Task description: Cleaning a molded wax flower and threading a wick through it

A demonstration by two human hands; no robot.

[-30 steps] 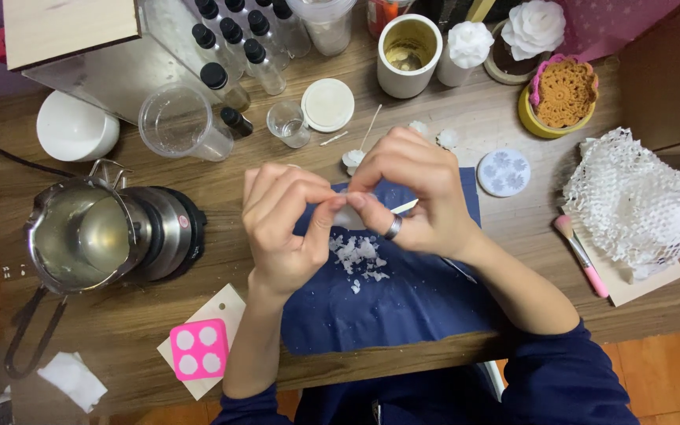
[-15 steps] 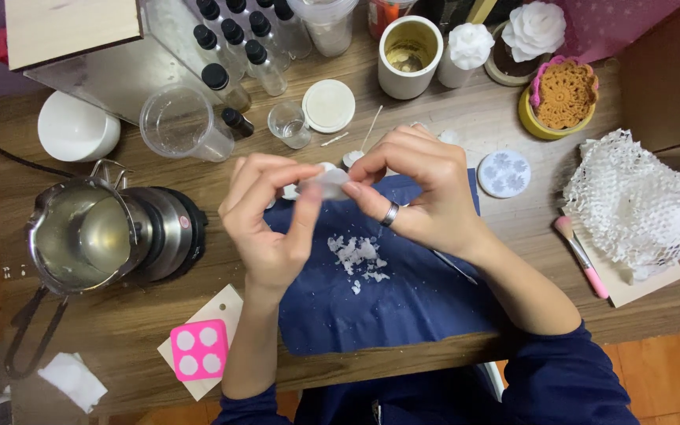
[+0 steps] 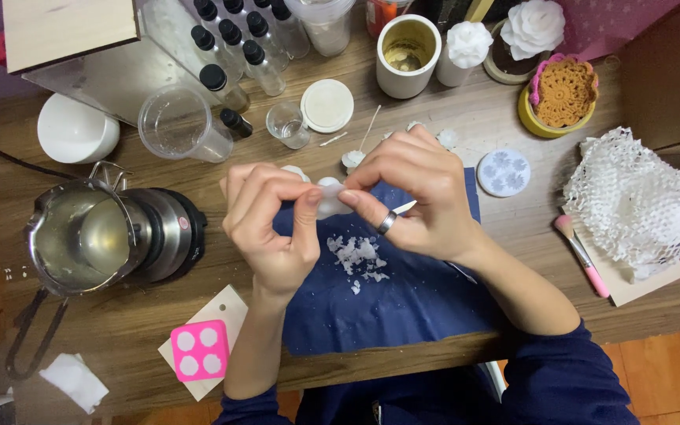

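Pinching a small white wax piece between both hands, you are holding it just above the dark blue cloth spread at the table's near edge. Your left hand is curling in from the left, thumb and forefinger closing on the piece's left side, the other fingers folded loosely beneath. Your right hand, wearing a ring, is gripping the piece's right side with its fingertips, and a thin silvery tool tip is poking out past the ring finger; you cannot tell from here how it is being held. White wax crumbs are lying on the cloth directly below the hands. To your left, a metal pouring pot is sitting on a small round heater, and a pink mould is resting on a card near the table edge. Beyond the hands, a clear measuring cup, a small glass and a round white lid are standing well apart from the piece. To the right, a pale round mould, a pink brush and a white foam net are lying on the wooden table.
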